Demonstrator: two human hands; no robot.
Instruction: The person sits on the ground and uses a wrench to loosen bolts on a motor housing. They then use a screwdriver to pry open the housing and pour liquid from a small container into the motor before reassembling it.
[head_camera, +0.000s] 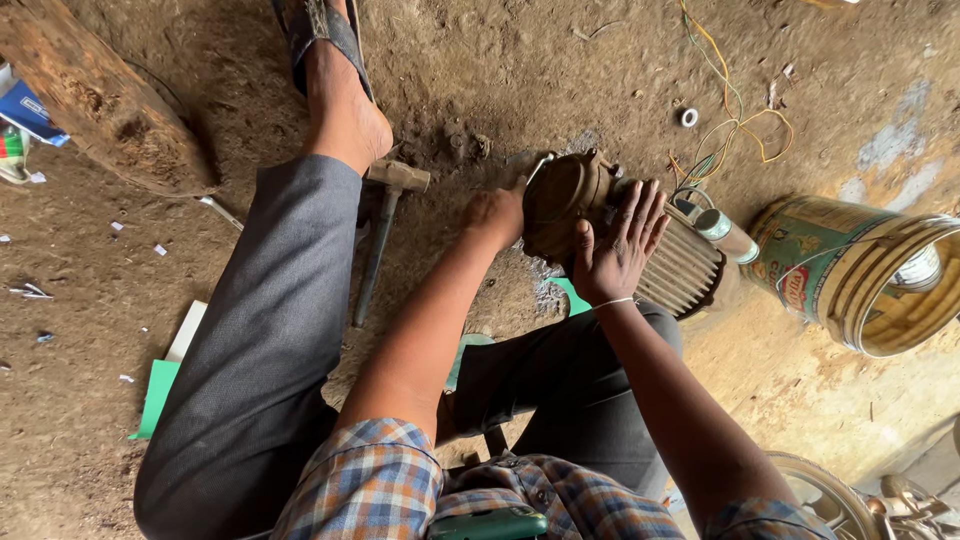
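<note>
So I've got the ribbed motor housing lying on its side on the dirt floor, just past my right knee. Its rusty end cover sits between both hands. My left hand is curled against the cover's near edge; can't tell what it actually grips. My right hand lies open, fingers spread over the ribs. The long axis runs left to right, cover end pointing left. The far end's hidden. A hammer lies beside my left leg, a tin bucket to the right.

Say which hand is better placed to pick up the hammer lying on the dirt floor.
Probably the left hand: it grips the rusty ribbed metal motor nearer the long-handled hammer; the right hand lies farther away.
</note>
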